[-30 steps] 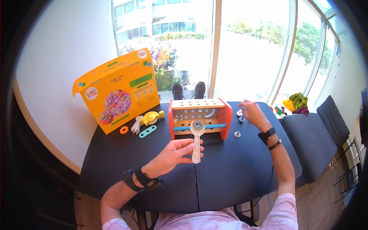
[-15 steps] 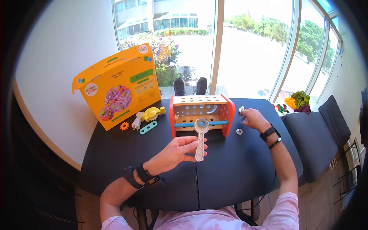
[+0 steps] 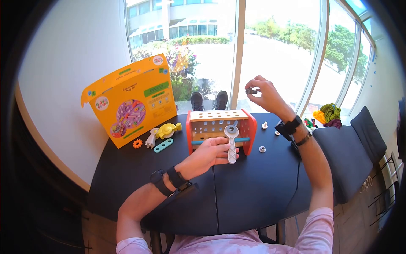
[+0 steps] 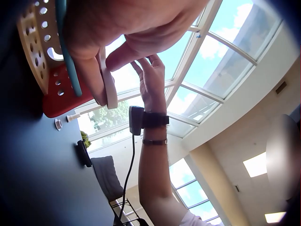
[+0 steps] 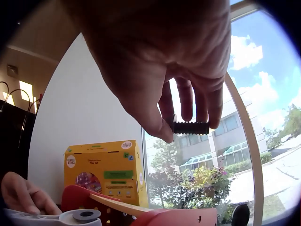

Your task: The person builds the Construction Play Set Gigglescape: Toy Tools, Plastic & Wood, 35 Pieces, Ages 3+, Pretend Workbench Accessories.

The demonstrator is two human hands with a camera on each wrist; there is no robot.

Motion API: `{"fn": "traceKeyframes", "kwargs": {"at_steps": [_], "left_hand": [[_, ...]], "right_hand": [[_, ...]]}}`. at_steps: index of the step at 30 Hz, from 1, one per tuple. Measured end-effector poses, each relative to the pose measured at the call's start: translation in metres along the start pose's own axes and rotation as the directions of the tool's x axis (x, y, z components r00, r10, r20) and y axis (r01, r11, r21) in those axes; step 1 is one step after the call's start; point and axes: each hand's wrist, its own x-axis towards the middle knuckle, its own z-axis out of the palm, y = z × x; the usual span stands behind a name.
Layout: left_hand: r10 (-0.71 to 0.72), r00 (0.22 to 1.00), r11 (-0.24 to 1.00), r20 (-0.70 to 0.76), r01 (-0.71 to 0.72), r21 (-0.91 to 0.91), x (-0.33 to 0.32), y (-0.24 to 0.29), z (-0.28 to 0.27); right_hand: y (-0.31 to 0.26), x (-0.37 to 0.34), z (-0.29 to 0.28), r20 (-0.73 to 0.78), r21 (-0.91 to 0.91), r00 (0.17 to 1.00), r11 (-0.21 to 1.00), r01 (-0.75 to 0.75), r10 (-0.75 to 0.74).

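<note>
My left hand grips a pale grey toy wrench by its lattice handle, ring end up, in front of the toolbox. A darker grey ring sits in the wrench's round end. Raised above the table's far right side, my right hand pinches a dark threaded toy bolt between thumb and fingertips, its shaft lying sideways in the right wrist view. The toy toolbox has red ends, a perforated wooden top and a blue bar; the left hand overlaps its lower front.
Right of the toolbox lie several small pale pieces, among them a peg and a nut. To the left are an orange gear, a teal strip and a yellow toy piece, before a standing yellow box.
My right hand has risen from the small pieces on the table, up and leftward, now with the bolt. My left hand has carried the wrench forward and to the right, closer to the toolbox.
</note>
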Motion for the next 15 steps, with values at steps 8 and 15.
{"fn": "traceKeyframes", "kwargs": {"at_steps": [8, 15], "left_hand": [[0.018, 0.997, 1.0, -0.075, -0.018, 0.002, 0.036, 0.0, -0.02], [0.018, 0.995, 1.0, -0.103, -0.018, 0.006, 0.054, -0.001, -0.031]], "right_hand": [[0.003, 0.043, 0.039, 0.261, 0.03, 0.927, 0.957, -0.288, 0.27], [0.0, 0.046, 0.07, 0.338, -0.162, 0.889, 0.949, -0.269, 0.31]]}}
